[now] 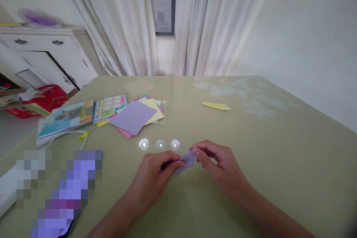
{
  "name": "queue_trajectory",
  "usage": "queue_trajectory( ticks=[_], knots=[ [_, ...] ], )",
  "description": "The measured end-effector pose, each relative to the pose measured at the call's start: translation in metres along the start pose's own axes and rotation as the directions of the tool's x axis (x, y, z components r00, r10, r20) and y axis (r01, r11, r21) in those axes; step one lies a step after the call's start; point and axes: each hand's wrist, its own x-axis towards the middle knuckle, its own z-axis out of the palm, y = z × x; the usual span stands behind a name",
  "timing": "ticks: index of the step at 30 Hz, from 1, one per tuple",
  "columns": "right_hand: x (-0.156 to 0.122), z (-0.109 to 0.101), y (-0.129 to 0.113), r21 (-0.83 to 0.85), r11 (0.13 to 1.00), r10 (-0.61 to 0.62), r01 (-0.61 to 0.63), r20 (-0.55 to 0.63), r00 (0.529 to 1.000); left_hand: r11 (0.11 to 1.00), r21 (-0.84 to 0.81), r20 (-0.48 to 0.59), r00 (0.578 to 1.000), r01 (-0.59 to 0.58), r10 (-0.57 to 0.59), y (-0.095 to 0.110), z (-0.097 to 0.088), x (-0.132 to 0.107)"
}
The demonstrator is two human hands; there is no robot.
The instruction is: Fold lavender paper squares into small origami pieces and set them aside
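Note:
Between my two hands, just above the table's near middle, is a small folded piece of purple paper (187,160). My left hand (159,171) pinches its left end between thumb and fingers. At the upper right corner, the thumb and index finger of my right hand (219,161) close on the same paper. Farther off to the right lies a folded yellow paper (216,106), narrow and pointed at the ends. Left of centre, a fanned stack of coloured paper sheets (134,117) has a purple sheet on top.
An open booklet (69,117) lies at the table's left, beside a white cable (67,132) with a yellow tag. Closer to me is a pixelated, phone-like object (65,197). A clear plastic sleeve (138,87) rests near the far edge. Curtains (134,22) hang beyond the table (279,171).

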Motion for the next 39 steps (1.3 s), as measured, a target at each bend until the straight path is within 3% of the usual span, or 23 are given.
queue_trajectory(
  ticks=[2,5,7,11,15,20,24,29,33,39],
  knots=[
    [0.003,-0.001,0.004,0.062,0.998,0.031,-0.032,0.019,0.999,0.997,-0.074,0.011,0.999,0.032,-0.031,-0.001,0.001,0.0],
    [0.006,-0.003,0.009,0.124,0.992,0.043,-0.038,-0.038,0.998,0.958,-0.236,0.136,0.982,0.164,-0.134,-0.002,0.004,-0.002],
    [0.009,-0.004,0.011,0.172,0.985,0.045,-0.033,-0.065,0.997,0.953,-0.234,0.182,0.972,0.192,-0.151,-0.003,0.005,-0.003],
    [0.013,-0.007,0.013,0.229,0.973,0.051,-0.036,-0.063,0.997,0.979,-0.171,0.151,0.985,0.11,-0.084,-0.005,0.005,-0.003],
    [0.015,-0.011,0.017,0.231,0.973,0.063,-0.019,-0.184,0.981,0.96,-0.272,0.131,0.991,0.064,-0.029,-0.007,0.002,-0.001],
    [0.018,-0.013,0.018,0.285,0.957,0.091,-0.06,-0.096,0.991,0.919,-0.382,0.164,0.986,0.097,-0.036,-0.006,-0.006,0.0],
    [0.02,-0.014,0.021,0.328,0.942,0.127,-0.067,-0.164,0.978,0.912,-0.406,0.098,0.995,0.06,-0.022,-0.006,-0.011,0.001],
    [0.022,-0.014,0.025,0.402,0.904,0.166,-0.145,-0.017,0.986,0.931,-0.362,0.029,0.999,0.037,-0.028,-0.006,-0.015,0.002],
    [0.023,-0.016,0.025,0.417,0.896,0.175,-0.15,-0.021,0.984,0.958,-0.279,0.005,0.998,-0.059,0.063,-0.004,-0.022,-0.001],
    [0.021,-0.018,0.027,0.502,0.845,0.154,-0.186,0.104,0.983,0.92,-0.368,-0.021,0.991,-0.132,0.134,-0.006,-0.028,0.0]
  ],
)
